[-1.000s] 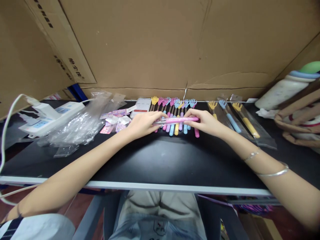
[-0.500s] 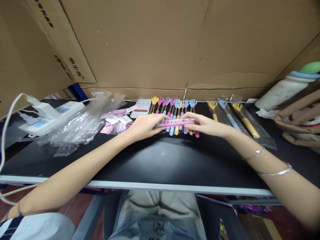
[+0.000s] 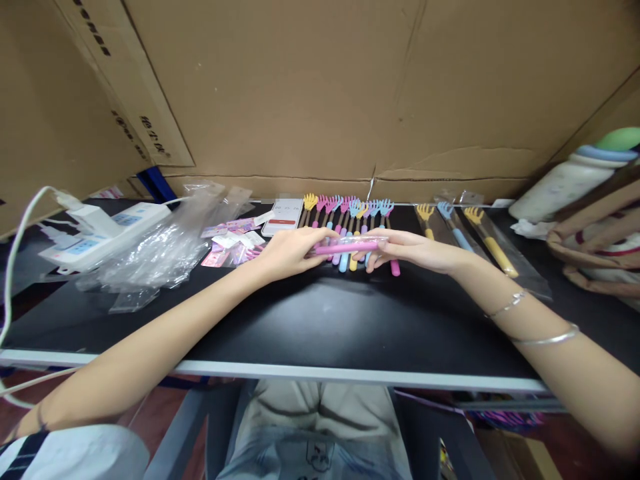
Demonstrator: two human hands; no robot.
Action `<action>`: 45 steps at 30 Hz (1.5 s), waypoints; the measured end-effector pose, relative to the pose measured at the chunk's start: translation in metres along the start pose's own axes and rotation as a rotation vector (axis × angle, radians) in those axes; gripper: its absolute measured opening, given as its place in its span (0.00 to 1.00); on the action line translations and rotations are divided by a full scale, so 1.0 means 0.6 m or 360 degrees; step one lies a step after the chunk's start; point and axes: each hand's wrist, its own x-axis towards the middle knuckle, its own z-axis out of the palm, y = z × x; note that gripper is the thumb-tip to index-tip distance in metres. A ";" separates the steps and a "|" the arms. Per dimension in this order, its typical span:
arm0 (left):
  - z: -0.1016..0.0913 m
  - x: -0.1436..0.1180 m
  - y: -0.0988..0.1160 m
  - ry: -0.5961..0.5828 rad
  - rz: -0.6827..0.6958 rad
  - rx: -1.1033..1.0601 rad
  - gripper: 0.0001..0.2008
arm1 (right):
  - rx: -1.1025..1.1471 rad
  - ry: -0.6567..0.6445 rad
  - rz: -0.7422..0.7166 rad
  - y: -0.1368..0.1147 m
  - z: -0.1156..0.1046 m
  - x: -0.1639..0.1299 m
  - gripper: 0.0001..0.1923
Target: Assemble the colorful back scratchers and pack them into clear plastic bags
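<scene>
- We see our left hand (image 3: 287, 251) and right hand (image 3: 410, 248), each grip pinching one end of one glossy pink stick (image 3: 347, 247).
- Three bagged scratchers (image 3: 467, 240) lie on the matte black counter (image 3: 325, 320).

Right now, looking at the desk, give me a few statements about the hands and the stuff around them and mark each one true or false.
1. Both hands hold one pink scratcher crosswise over the row of scratchers. True.
2. The left hand rests on the phone. False: the phone lies apart, behind that hand.
3. Three bagged scratchers lie right of the right hand. True.
4. The power strip sits at the desk's right end. False: it is at the left end, beside the plastic bags.
5. The right wrist is bare. False: it wears bracelets.
</scene>
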 end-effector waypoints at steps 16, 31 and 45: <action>0.002 -0.001 0.012 -0.0021 0.0004 0.0034 0.15 | -0.0106 0.0018 -0.0063 -0.004 0.015 0.005 0.19; -0.017 0.001 0.017 -0.0068 -0.0007 -0.0085 0.29 | -0.0097 0.0197 -0.0130 -0.019 0.032 0.009 0.21; -0.040 0.010 0.008 -0.0142 -0.0134 -0.0345 0.17 | -0.0044 0.0288 -0.0168 -0.032 0.037 0.009 0.20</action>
